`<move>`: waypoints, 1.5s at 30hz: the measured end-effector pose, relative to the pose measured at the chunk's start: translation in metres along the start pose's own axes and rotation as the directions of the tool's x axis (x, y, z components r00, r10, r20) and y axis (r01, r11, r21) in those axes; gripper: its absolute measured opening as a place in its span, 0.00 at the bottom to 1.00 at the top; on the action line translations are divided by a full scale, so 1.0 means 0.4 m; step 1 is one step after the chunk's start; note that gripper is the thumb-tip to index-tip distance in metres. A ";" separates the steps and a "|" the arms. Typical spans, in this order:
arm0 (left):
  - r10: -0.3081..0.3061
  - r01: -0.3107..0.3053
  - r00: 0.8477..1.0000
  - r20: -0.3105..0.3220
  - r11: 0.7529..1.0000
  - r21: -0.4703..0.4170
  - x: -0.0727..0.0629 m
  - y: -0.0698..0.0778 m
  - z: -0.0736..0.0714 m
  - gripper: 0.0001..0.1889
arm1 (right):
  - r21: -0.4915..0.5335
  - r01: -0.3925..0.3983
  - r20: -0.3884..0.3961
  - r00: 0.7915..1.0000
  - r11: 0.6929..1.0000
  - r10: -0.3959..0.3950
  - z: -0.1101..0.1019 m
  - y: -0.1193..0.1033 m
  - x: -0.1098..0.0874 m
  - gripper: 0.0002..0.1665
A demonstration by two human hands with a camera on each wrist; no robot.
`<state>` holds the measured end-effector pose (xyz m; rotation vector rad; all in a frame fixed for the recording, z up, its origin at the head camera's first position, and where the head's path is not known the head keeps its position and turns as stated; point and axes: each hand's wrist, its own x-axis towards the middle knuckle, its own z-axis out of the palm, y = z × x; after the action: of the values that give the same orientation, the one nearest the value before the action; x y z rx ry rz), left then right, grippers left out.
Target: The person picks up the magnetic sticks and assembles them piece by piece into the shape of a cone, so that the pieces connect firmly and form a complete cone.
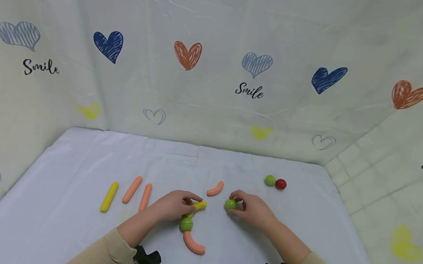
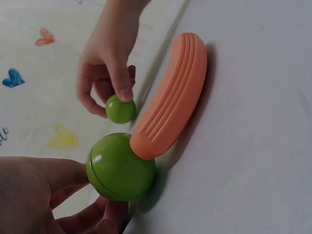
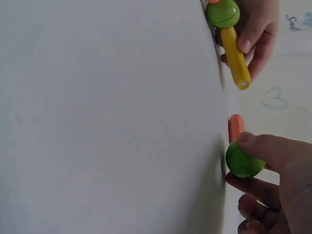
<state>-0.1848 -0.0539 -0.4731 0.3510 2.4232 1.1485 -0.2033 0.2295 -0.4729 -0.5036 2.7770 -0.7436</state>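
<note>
My left hand (image 1: 172, 206) pinches a yellow magnetic stick (image 1: 198, 206) between thumb and fingers. One end of that stick meets a green ball (image 1: 186, 224), and a curved orange stick (image 1: 194, 243) extends from the ball's other side. Up close in the left wrist view, the orange stick (image 2: 170, 97) is ribbed and touches the green ball (image 2: 122, 168). To the right, my right hand (image 1: 255, 210) holds a second green ball (image 1: 230, 204) between thumb and fingertips, apart from the stick's free end. The right wrist view shows this ball (image 3: 243, 160) and the yellow stick (image 3: 236, 58).
A short curved orange piece (image 1: 215, 189) lies just beyond the hands. Left of them are a yellow stick (image 1: 109, 197) and two straight orange sticks (image 1: 132, 189), one partly hidden by the left arm. At the back right sit a green ball (image 1: 270, 180) and a red ball (image 1: 281, 184).
</note>
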 end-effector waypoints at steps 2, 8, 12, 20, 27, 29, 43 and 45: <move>0.004 -0.004 1.000 -0.006 1.000 0.007 0.001 -0.002 0.001 0.16 | 0.006 -0.002 0.001 1.000 1.000 0.002 0.010 -0.012 0.004 0.20; -0.001 0.001 1.000 -0.006 1.000 -0.002 0.007 -0.007 0.007 0.16 | 0.003 0.037 0.009 0.999 0.999 -0.037 0.031 -0.043 0.010 0.17; -0.009 0.009 1.000 -0.009 1.000 -0.004 0.011 -0.008 0.010 0.16 | 0.010 0.070 0.008 0.998 0.998 -0.070 0.036 -0.055 0.009 0.15; -0.013 0.013 1.000 -0.012 1.000 0.019 0.010 0.002 0.013 0.16 | 0.003 0.126 0.001 0.992 0.992 -0.126 0.049 -0.066 0.014 0.15; 0.012 -0.012 1.000 -0.018 0.999 0.044 0.008 0.007 0.015 0.16 | 0.005 0.121 -0.008 0.993 0.993 -0.121 0.060 -0.078 0.019 0.16; 0.013 -0.012 1.000 -0.021 0.999 0.046 0.009 0.006 0.017 0.16 | 0.011 0.117 -0.004 0.993 0.993 -0.117 0.061 -0.082 0.020 0.17; 0.011 -0.011 1.000 0.003 0.996 0.088 0.011 0.004 0.002 0.20 | 0.124 0.065 -0.001 0.998 0.990 -0.065 0.054 -0.084 0.011 0.28; 0.010 -0.010 1.000 0.001 0.994 0.112 0.015 0.007 -0.004 0.19 | 0.129 0.051 -0.007 0.999 0.990 -0.050 0.054 -0.087 0.012 0.29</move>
<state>-0.1906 -0.0511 -0.4717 0.3986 2.4937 1.0192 -0.1918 0.1900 -0.4739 -0.5494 2.7056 -0.9298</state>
